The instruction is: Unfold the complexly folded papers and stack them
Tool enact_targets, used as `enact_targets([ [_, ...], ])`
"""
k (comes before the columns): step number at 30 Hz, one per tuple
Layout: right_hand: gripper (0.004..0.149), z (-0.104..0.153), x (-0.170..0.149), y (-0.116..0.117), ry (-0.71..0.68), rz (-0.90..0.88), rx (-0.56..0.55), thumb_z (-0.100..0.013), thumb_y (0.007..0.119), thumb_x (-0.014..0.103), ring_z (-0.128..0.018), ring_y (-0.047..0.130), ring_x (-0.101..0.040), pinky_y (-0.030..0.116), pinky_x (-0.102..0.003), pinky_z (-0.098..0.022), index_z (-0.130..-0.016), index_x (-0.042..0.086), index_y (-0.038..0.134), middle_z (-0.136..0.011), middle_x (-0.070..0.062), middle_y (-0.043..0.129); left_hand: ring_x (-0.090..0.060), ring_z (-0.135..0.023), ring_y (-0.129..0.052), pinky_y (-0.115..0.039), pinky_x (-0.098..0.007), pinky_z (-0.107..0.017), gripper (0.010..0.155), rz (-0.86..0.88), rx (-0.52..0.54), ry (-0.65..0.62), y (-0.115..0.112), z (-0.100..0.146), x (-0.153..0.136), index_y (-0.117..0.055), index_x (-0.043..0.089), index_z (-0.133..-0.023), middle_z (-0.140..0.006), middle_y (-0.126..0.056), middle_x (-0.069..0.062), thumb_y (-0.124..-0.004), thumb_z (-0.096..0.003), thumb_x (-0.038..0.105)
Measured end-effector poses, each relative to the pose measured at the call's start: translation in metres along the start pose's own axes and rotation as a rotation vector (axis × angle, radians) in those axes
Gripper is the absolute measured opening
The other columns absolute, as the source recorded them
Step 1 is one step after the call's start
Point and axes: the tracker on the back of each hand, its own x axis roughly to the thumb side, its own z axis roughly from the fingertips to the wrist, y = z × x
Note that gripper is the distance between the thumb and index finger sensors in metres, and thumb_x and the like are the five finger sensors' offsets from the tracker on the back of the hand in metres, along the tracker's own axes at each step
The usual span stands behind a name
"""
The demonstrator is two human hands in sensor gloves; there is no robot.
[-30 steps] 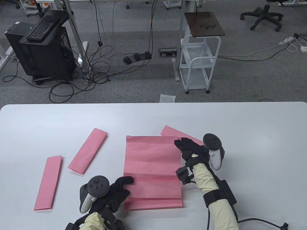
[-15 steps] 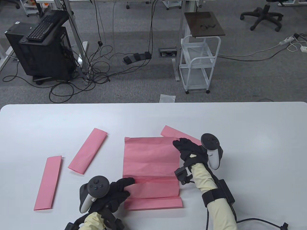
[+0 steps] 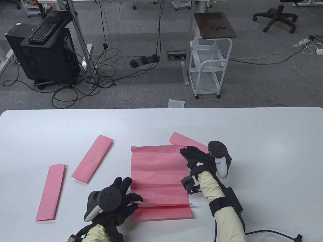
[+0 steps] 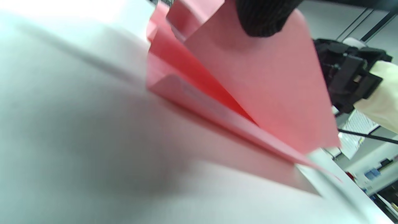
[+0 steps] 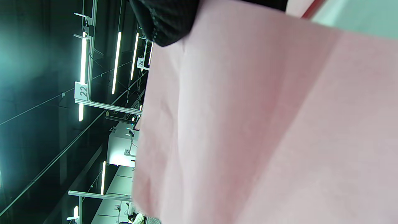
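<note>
there, right hand (image 3: 195, 157) pinching pink sheet's (image 3: 159, 171) far edge, left hand (image 3: 121, 199) fingers splayed on near-left edge

Two folded papers (image 3: 92, 158) left of the half-unfolded sheet (image 3: 158, 171)

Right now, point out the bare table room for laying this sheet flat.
The widest bare stretch of the table lies beyond the right hand; a bare band also runs along the far edge. The near left is crowded: two folded strips, the left hand, and the part-opened sheet mid-table.

"22" and "26" on ceiling signs (image 5: 83, 91)
</note>
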Motion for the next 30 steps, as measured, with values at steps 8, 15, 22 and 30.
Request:
enact_targets([
  [8,0.038,-0.003,-0.006,0.008,0.006,0.060,-0.004,-0.050,0.074,0.031,-0.074,0.084,-0.031,0.034,-0.062,-0.074,-0.078,0.006,0.082,-0.060,-0.008,0.093,-0.042,-0.100,0.015,0.007,-0.060,-0.066,0.063,0.074,-0.198,-0.003,-0.016,-0.007,-0.008,-0.075,0.010,-0.098,-0.119,-0.003,-0.013,-0.061,-0.0562,0.055],
  [15,0.038,-0.003,-0.008,0.008,0.017,0.062,-0.004,-0.051,0.074,0.031,-0.074,0.084,-0.031,0.034,-0.062,-0.074,-0.078,0.006,0.082,-0.060,-0.008,0.093,-0.041,-0.103,0.005,0.003,-0.059,-0.068,0.044,-0.100,-0.200,0.045,-0.031,-0.018,0.003,-0.061,0.028,-0.101,-0.118,-0.009,-0.011,-0.068,-0.0576,0.035],
  [22,0.041,-0.006,-0.015,0.010,0.048,0.039,0.004,-0.052,0.072,0.033,-0.080,0.079,-0.034,0.028,-0.062,-0.075,-0.084,0.009,0.080,-0.070,-0.009,0.092,-0.037,-0.096,0.024,0.010,-0.059,-0.065,0.088,-0.284,-0.344,0.216,-0.052,-0.029,-0.009,0.002,0.030,-0.107,-0.107,0.022,0.001,-0.065,-0.0558,0.055],
  [30,0.078,0.025,-0.004,0.029,-0.195,0.415,0.069,-0.052,0.071,0.043,-0.101,-0.019,-0.012,-0.017,-0.046,-0.065,-0.106,0.040,0.015,-0.114,0.013,-0.006,-0.029,-0.091,0.034,0.019,-0.052,-0.061,0.094,-0.319,-0.442,0.257,-0.058,-0.030,-0.019,0.016,0.036,-0.099,-0.100,0.034,0.009,-0.055,-0.0479,0.071],
])
